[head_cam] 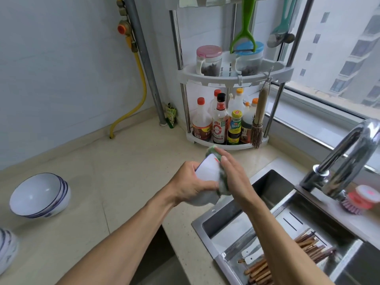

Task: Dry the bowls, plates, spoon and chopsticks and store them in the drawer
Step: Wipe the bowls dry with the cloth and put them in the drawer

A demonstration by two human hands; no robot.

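Two bare forearms reach out over the beige stone counter (131,161) and meet above its front edge, just left of the steel sink (273,194). The left hand (191,184) curls its fingers and thumb round a white ceramic bowl (207,171) tipped on its side. The right hand (232,171) lies with straight fingers pressed flat on a green and white cloth (223,187) against the bowl's rim. One blue-striped white bowl (40,195) sits tilted near the counter's left edge; part of another blue-patterned white dish (7,249) shows at the lower left corner. A bundle of brown wooden chopsticks (287,262), too many to count, lies on a steel tray in the sink beside two white utensil handles (251,256). A white corner rack (226,79) at the counter's back corner holds sauce bottles and two jars. A chrome tap (347,157) curves beneath the window.
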